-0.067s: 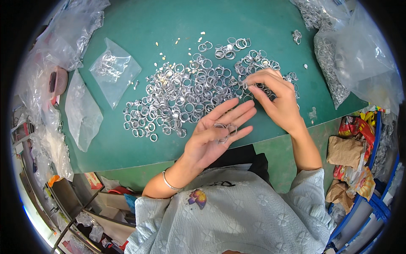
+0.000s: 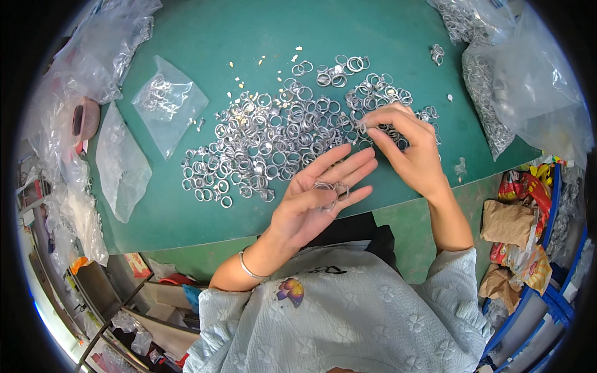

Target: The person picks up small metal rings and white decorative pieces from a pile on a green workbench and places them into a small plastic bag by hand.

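Silver metal rings (image 2: 280, 140) lie in a wide heap on the green bench (image 2: 205, 37). The left hand (image 2: 317, 199) is held flat and open, palm up, just in front of the heap, with a few rings (image 2: 328, 189) resting on its fingers. The right hand (image 2: 407, 149) sits at the heap's right edge, its fingertips (image 2: 368, 127) pinched together on a ring there. A small clear bag (image 2: 168, 109) with a few rings lies to the left of the heap, a flat clear bag (image 2: 121, 165) beside it. Bigger ring-filled bags (image 2: 497, 81) slump at the bench's right end.
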